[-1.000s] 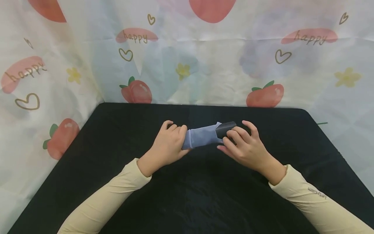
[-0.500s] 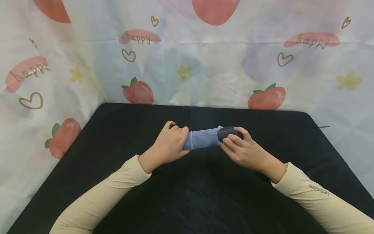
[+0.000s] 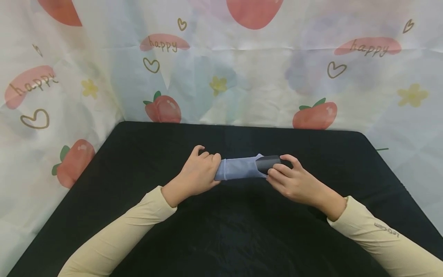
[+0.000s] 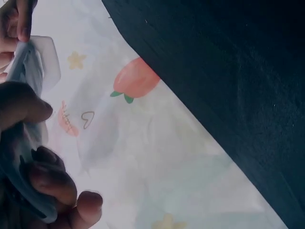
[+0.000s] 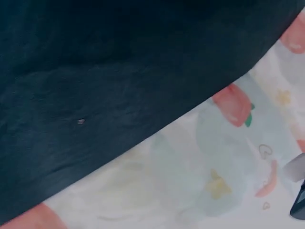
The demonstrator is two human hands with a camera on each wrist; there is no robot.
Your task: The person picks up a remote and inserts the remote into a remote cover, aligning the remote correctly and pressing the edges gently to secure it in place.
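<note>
A blue-grey cloth sleeve [image 3: 240, 168] with a seam near its left end is held up level between the hands in the head view. From its right-hand opening sticks a smooth black object [image 3: 266, 164], its kind not shown. My left hand [image 3: 194, 175] grips the left end of the sleeve, fingers curled round it. At the other end, my right hand [image 3: 294, 179] pinches the black object near the sleeve's opening. In the left wrist view the left fingers [image 4: 52, 183] curl about the sleeve, and a pale rounded piece [image 4: 47, 59] shows at its far end.
A black-covered table [image 3: 221, 238] lies beneath both hands. Behind it and to the sides hangs a pale curtain [image 3: 252, 88] printed with peaches, hearts and "happy". In the right wrist view only the tip of a dark piece [image 5: 299, 205] shows at the right edge.
The sleeve has gone from tilted up at the right to nearly level and sits slightly lower. The right index finger has come down onto the black object's end.
</note>
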